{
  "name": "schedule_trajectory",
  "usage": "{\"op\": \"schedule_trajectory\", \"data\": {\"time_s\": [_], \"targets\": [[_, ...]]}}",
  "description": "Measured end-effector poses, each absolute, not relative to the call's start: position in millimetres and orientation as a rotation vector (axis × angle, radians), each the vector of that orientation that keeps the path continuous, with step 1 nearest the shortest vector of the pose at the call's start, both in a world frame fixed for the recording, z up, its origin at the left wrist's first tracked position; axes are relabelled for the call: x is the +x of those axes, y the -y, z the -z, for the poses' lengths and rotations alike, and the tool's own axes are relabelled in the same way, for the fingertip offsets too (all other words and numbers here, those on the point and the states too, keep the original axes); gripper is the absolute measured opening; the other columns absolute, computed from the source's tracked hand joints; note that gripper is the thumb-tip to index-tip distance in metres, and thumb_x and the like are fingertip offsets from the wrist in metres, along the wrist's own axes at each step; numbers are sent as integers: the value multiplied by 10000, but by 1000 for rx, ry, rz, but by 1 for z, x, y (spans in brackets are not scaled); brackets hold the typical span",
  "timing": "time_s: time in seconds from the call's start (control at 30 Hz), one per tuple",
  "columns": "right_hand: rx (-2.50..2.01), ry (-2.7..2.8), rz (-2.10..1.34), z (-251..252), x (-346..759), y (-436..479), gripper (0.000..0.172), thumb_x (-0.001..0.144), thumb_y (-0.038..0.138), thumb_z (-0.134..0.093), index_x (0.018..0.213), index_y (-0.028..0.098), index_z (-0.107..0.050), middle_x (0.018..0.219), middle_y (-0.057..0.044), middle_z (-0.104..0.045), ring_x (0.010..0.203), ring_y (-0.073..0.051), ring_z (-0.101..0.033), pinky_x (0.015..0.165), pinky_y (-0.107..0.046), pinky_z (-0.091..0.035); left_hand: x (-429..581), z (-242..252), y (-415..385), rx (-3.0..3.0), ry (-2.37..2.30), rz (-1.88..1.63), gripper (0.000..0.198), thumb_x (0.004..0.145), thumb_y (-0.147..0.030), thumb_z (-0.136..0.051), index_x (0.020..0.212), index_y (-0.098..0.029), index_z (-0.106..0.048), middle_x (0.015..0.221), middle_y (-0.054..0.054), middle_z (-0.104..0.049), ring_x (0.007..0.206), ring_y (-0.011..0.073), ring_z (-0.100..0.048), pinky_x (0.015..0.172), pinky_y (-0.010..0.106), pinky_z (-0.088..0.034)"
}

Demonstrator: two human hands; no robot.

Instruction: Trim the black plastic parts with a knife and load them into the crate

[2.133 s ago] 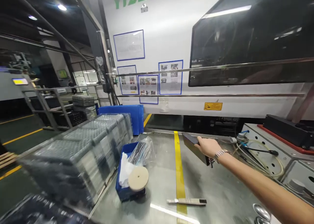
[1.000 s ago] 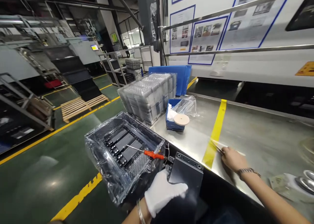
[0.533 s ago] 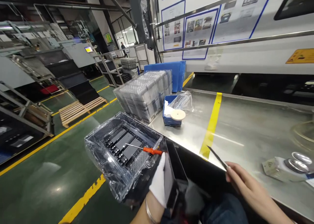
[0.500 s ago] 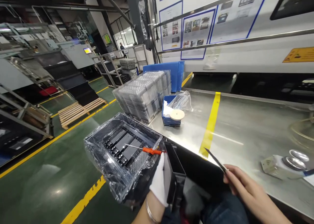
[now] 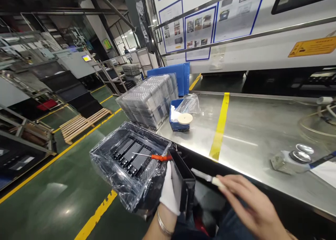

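My left hand (image 5: 168, 194), in a white glove, is closed around a narrow black open-topped plastic case (image 5: 186, 177). An orange-handled screwdriver (image 5: 159, 158) sticks out leftward at the same hand, its thin shaft over the bin; how it is gripped is hidden. My bare right hand (image 5: 245, 199) pinches the pale handle of a small knife-like blade (image 5: 201, 174). The blade's tip points left and is close to the case's rim; I cannot tell whether they touch. A plastic-lined black bin (image 5: 105, 159) with several black parts (image 5: 133, 154) stands to the left.
On the metal bench (image 5: 249, 124) are a blue bin (image 5: 180, 127) with a round pale disc (image 5: 185, 118), a bottle with a metal cap (image 5: 291, 159) and a hose (image 5: 312, 128). Stacked clear trays (image 5: 149, 100) stand behind the bin. Yellow tape (image 5: 220, 124) crosses the bench.
My right hand has moved left with the blade, which now lies close to the case and shows its flat side. The left hand keeps its hold. The view has shifted slightly.
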State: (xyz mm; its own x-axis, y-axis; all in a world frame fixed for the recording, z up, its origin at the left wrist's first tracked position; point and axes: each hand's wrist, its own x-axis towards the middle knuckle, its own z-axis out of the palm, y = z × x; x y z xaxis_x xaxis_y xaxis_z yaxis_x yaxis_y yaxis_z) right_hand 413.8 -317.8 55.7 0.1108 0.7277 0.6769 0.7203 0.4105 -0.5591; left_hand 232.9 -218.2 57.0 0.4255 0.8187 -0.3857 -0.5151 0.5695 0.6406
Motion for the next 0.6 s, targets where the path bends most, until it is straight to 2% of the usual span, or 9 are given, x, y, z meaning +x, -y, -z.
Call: {"op": "schedule_trajectory", "data": {"time_s": [0.07,0.1,0.13,0.23,0.3,0.43,0.47,0.53,0.6], "targets": [[-1374,1505,8,-58,420,322,169,968,250,-571,1113,273,-654,948,-42,-714,827,-161,-711,745,-206,-587,227,-57,215,282,-734,-912,542,1060,-390,-290,945,-232,-795,952,-45,-782,986,71,-686,1078,100,-357],[-1392,1494,-21,-60,422,325,162,976,276,-561,1105,284,-659,956,-35,-720,830,-158,-717,755,-194,-586,224,-57,213,195,-730,-908,544,1058,-415,-303,940,-216,-796,957,-45,-783,939,60,-694,1072,85,-351],[-1393,1519,-85,-63,423,328,164,986,301,-546,1096,291,-666,959,-29,-726,829,-157,-723,753,-184,-587,221,-57,212,131,-721,-891,560,1051,-456,-310,938,-202,-796,944,-37,-785,896,68,-702,1080,103,-359],[-1342,1661,-348,-70,417,336,179,1002,352,-525,1027,313,-698,898,0,-739,775,-152,-732,709,-170,-592,217,-58,209,30,-666,-848,577,1006,-566,-365,945,-181,-791,892,-6,-786,844,134,-716,1120,256,-410],[-1324,1725,-507,-73,410,339,204,1003,378,-528,938,309,-709,798,19,-722,685,-137,-711,641,-162,-582,217,-62,209,21,-637,-862,563,999,-563,-386,963,-169,-785,914,13,-786,912,150,-713,1127,282,-411],[-1334,1791,-765,-73,403,342,317,1010,401,-503,814,270,-715,683,8,-680,588,-133,-663,555,-177,-548,216,-65,209,37,-719,-948,570,1034,-501,-313,999,-174,-779,1038,19,-773,1127,125,-648,1140,225,-358],[-1336,1799,-795,-72,404,342,323,1000,425,-517,807,268,-723,687,-1,-688,595,-143,-669,556,-186,-553,213,-62,208,69,-724,-951,524,1021,-511,-363,1044,-181,-770,1102,18,-760,1155,135,-635,1143,239,-358],[-1340,1787,-820,-72,407,341,326,969,483,-554,804,270,-737,723,-17,-713,631,-166,-689,580,-201,-570,206,-52,209,164,-680,-926,459,897,-567,-603,1112,-189,-751,1155,23,-745,1175,179,-629,1138,274,-379],[-1349,1719,-806,-72,409,334,340,946,505,-580,773,255,-732,713,-22,-710,616,-166,-682,564,-195,-564,196,-38,211,259,-595,-824,562,726,-600,-777,1090,-173,-758,1070,40,-766,1178,223,-630,1130,296,-395]]}}
